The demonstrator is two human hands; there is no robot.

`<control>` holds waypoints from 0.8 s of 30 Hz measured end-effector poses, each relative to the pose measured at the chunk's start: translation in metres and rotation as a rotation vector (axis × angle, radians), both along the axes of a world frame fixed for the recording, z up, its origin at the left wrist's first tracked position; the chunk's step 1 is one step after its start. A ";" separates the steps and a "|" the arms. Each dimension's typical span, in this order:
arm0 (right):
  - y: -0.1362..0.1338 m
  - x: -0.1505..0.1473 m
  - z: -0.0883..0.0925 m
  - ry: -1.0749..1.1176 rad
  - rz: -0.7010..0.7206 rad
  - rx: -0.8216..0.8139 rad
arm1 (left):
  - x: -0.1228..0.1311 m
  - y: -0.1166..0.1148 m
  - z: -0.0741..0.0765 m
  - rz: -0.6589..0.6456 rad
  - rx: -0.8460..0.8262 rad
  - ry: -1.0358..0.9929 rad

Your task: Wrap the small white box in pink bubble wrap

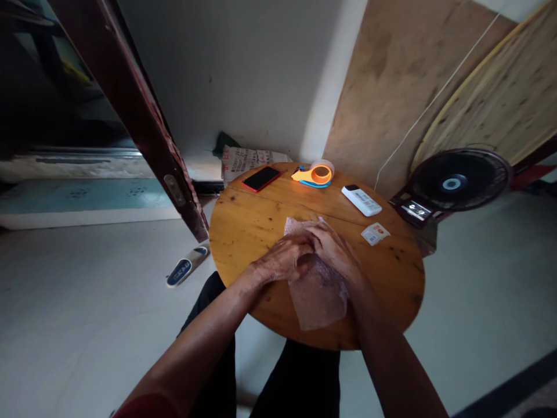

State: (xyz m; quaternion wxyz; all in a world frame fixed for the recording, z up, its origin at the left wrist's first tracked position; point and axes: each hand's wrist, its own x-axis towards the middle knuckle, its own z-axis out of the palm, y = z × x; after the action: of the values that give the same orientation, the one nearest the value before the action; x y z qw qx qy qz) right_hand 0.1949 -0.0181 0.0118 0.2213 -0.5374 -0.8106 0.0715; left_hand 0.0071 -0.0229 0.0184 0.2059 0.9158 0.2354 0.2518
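A sheet of clear bubble wrap (319,307) lies on the round wooden table (243,238), one end toward my body and the other poking out past my fingers. My left hand (285,255) is closed on the wrap, fingers curled and thumb bent inward. From the other side my right hand (333,247) grips the wrap, its fingertips meeting those of the left. Whether anything lies inside the wrap under my hands is hidden.
Along the table's far side are a red-edged phone (261,179), an orange tape dispenser (314,174) and a white box-like device (362,200). A small printed packet (375,233) lies at right. Beyond stands a dark fan (461,180); a slipper (187,267) is on the floor.
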 end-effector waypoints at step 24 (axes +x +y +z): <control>-0.002 -0.004 0.012 -0.076 -0.019 -0.060 | -0.001 0.002 -0.002 0.021 0.003 0.005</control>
State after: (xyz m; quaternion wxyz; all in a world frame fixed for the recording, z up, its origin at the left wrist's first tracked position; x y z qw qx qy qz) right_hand 0.1911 -0.0198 0.0237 0.1748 -0.5539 -0.8107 0.0732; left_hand 0.0065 -0.0213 0.0167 0.2013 0.9143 0.2451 0.2521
